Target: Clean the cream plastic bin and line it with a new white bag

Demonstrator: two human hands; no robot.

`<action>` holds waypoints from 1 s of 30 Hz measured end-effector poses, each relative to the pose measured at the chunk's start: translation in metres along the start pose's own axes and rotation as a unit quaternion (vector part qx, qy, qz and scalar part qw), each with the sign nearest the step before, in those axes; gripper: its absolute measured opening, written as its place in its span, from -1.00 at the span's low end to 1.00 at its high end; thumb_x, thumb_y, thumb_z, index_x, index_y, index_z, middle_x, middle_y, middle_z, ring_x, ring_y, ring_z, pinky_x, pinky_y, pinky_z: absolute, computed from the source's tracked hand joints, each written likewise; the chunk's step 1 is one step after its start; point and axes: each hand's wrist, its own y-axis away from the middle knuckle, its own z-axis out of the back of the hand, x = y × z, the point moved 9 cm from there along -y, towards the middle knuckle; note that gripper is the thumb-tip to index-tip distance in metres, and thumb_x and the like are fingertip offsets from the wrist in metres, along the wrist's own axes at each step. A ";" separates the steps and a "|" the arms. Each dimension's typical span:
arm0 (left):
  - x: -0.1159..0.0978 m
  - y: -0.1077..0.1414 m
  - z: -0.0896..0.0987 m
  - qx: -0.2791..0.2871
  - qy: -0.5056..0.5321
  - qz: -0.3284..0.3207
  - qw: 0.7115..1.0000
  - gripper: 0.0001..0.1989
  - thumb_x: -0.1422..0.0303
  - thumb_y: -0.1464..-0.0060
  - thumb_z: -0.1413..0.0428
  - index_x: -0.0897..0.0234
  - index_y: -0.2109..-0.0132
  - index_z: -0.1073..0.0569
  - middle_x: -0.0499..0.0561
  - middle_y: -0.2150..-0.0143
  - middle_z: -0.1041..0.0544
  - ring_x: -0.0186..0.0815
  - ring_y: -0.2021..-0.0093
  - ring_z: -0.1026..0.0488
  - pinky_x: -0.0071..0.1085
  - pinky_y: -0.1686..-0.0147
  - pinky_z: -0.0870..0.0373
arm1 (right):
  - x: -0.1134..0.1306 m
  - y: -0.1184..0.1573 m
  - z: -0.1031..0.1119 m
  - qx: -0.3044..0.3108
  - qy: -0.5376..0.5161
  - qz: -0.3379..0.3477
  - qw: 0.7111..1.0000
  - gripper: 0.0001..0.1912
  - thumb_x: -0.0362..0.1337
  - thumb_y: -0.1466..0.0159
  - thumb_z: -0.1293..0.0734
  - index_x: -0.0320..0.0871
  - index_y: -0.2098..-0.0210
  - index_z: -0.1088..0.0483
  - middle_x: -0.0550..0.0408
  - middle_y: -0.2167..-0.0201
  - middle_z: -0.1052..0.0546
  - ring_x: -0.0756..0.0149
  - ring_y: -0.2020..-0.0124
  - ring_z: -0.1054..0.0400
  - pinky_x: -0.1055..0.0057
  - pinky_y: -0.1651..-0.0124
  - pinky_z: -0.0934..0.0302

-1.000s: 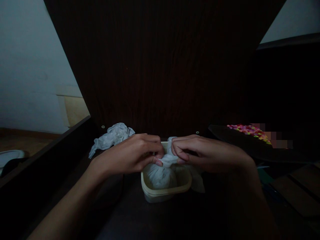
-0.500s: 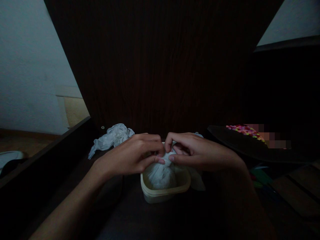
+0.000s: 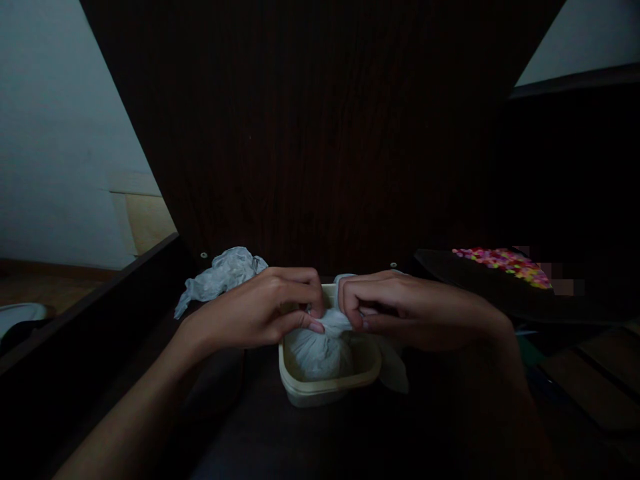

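Note:
A filled whitish plastic bag (image 3: pixel 323 355) sits inside a cream-coloured plastic tub (image 3: pixel 327 387), its top gathered and twisted. My left hand (image 3: pixel 283 303) pinches the twisted neck between thumb and fingers, from the left. From the right, my right hand (image 3: pixel 390 300) grips the bag's upper end, fingers curled round it. Part of the bag's loose plastic (image 3: pixel 394 367) hangs outside the tub's right side, below my right hand. What the bag contains cannot be made out.
A crumpled clear plastic bag (image 3: pixel 220 277) lies at the back left. Behind stands a dark wooden panel (image 3: pixel 310 147); a dark raised edge (image 3: pixel 90 320) runs along the left. At the right is a dark curved object (image 3: pixel 450 280) with a colourful patterned cloth (image 3: pixel 505 265).
My right hand has moved a little to the right, away from my left hand, drawing out the bag's neck. My left hand stays nearly in place at the neck.

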 end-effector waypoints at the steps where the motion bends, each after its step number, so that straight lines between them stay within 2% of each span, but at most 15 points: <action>1: 0.000 0.000 0.000 0.001 0.007 0.000 1.000 -0.84 0.38 -0.32 -0.15 0.32 0.27 -0.52 0.00 0.24 -0.50 -0.34 0.23 -0.49 -0.51 0.19 -0.35 | 0.001 0.000 0.000 0.003 -0.006 0.008 1.000 -0.82 -0.34 -0.42 -0.24 -0.16 0.35 -0.30 0.19 0.37 -0.35 0.42 0.35 -0.19 0.47 0.28 -0.06; 6: 0.001 0.000 -0.001 0.015 0.032 0.004 0.999 -0.84 0.38 -0.31 -0.15 0.30 0.27 -0.53 0.01 0.23 -0.52 -0.32 0.21 -0.50 -0.48 0.17 -0.37 | -0.002 0.000 0.000 0.021 -0.030 0.030 0.999 -0.80 -0.33 -0.41 -0.28 -0.17 0.38 -0.31 0.21 0.42 -0.35 0.43 0.38 -0.20 0.47 0.30 -0.06; 9: 0.005 -0.001 -0.001 0.012 0.031 0.010 0.999 -0.86 0.39 -0.30 -0.16 0.31 0.27 -0.53 0.00 0.23 -0.52 -0.33 0.22 -0.49 -0.48 0.19 -0.35 | -0.007 0.000 0.002 0.014 -0.041 0.016 0.999 -0.81 -0.28 -0.37 -0.32 -0.17 0.39 -0.33 0.21 0.44 -0.34 0.43 0.41 -0.20 0.48 0.35 -0.05; 13: 0.012 0.000 0.003 -0.027 -0.008 0.019 0.999 -0.89 0.40 -0.27 -0.18 0.31 0.27 -0.49 -0.04 0.28 -0.50 -0.35 0.28 -0.46 -0.49 0.25 -0.31 | -0.014 -0.002 0.009 -0.041 0.000 -0.058 0.997 -0.94 -0.31 -0.29 -0.36 -0.18 0.30 -0.40 0.27 0.50 -0.28 0.45 0.48 -0.14 0.49 0.43 0.01; 19: 0.001 0.001 0.008 -0.064 -0.042 0.003 0.997 -0.83 0.32 -0.33 -0.13 0.30 0.23 -0.50 -0.02 0.25 -0.51 -0.34 0.26 -0.47 -0.46 0.23 -0.35 | -0.016 -0.006 0.015 -0.114 0.024 -0.102 0.988 -0.84 -0.25 -0.32 -0.35 -0.15 0.12 -0.41 0.30 0.51 -0.28 0.44 0.49 -0.14 0.48 0.42 -0.02; 25: -0.015 0.006 0.009 -0.060 -0.155 -0.014 0.986 -0.88 0.41 -0.34 -0.10 0.26 0.12 -0.54 0.02 0.16 -0.53 -0.31 0.20 -0.47 -0.43 0.20 -0.33 | -0.018 -0.005 0.013 -0.109 -0.018 -0.071 0.991 -0.82 -0.27 -0.29 -0.39 -0.14 0.13 -0.38 0.30 0.50 -0.26 0.44 0.47 -0.13 0.50 0.43 -0.02; 28: -0.021 0.007 0.005 -0.052 -0.238 -0.035 0.969 -0.88 0.45 -0.32 -0.09 0.27 0.09 -0.52 0.01 0.20 -0.53 -0.27 0.22 -0.45 -0.37 0.19 -0.30 | -0.018 -0.006 0.011 -0.108 -0.047 -0.067 0.991 -0.83 -0.25 -0.31 -0.38 -0.13 0.14 -0.36 0.32 0.51 -0.23 0.44 0.48 -0.09 0.50 0.43 -0.02; 30: -0.025 0.007 0.002 -0.054 -0.291 -0.048 0.954 -0.89 0.45 -0.31 -0.09 0.29 0.17 -0.51 0.01 0.28 -0.51 -0.25 0.28 -0.42 -0.34 0.22 -0.28 | -0.017 -0.007 0.010 -0.114 -0.066 -0.063 0.989 -0.84 -0.26 -0.31 -0.38 -0.13 0.15 -0.34 0.31 0.49 -0.24 0.44 0.48 -0.09 0.50 0.43 -0.03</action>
